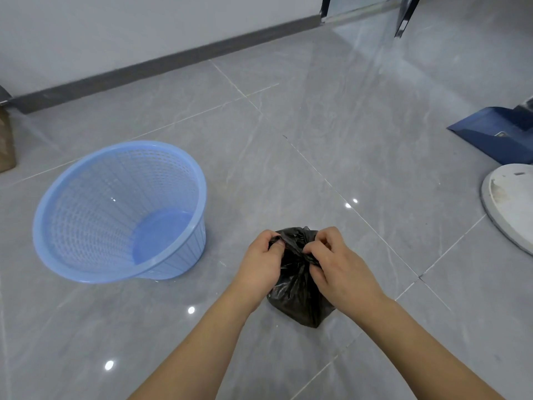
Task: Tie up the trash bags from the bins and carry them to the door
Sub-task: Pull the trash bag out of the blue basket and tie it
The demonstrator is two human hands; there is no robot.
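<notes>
A small black trash bag (298, 295) sits on the grey tiled floor in front of me. My left hand (261, 262) grips the gathered top of the bag on its left side. My right hand (340, 268) pinches the bunched plastic on the right, fingers curled into it. Both hands meet over the bag's neck, which is partly hidden by them. To the left stands a light blue perforated plastic bin (115, 212), with no bag or rubbish inside it.
A blue dustpan (499, 131) lies at the right edge, with a white round base (510, 200) just below it. A brown box (5, 140) stands at the far left by the wall. Dark metal legs (405, 18) rise at the top right.
</notes>
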